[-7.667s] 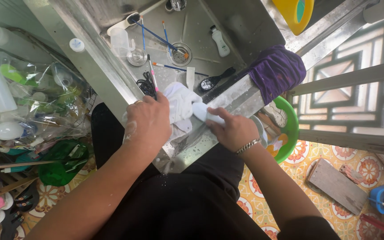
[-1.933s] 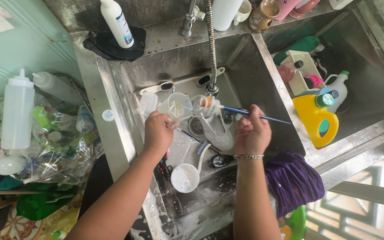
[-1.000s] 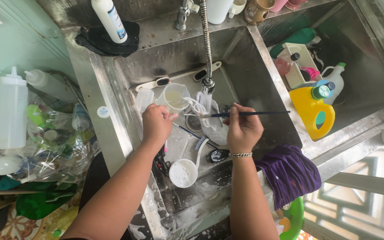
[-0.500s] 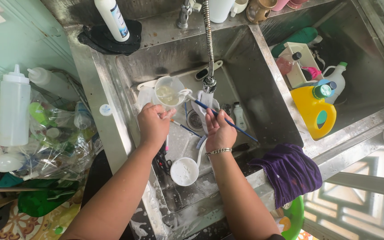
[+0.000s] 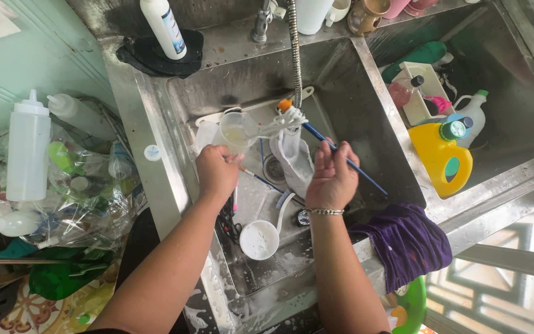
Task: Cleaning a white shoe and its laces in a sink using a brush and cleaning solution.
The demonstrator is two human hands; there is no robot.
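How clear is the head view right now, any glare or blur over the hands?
Head view: sharp on the left hand, right hand and clear cup; even daylight, soft shadows; mild glare on the wet steel sink rim; wide-angle bending toward the frame edges.

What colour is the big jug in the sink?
Yellow jug with a green cap, seen from the head camera.

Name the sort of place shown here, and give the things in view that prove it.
Probably a home kitchen's washing-up area: a double steel sink with a tap, a yellow detergent jug in the side basin, and hands rinsing a plastic cup with a thin brush.
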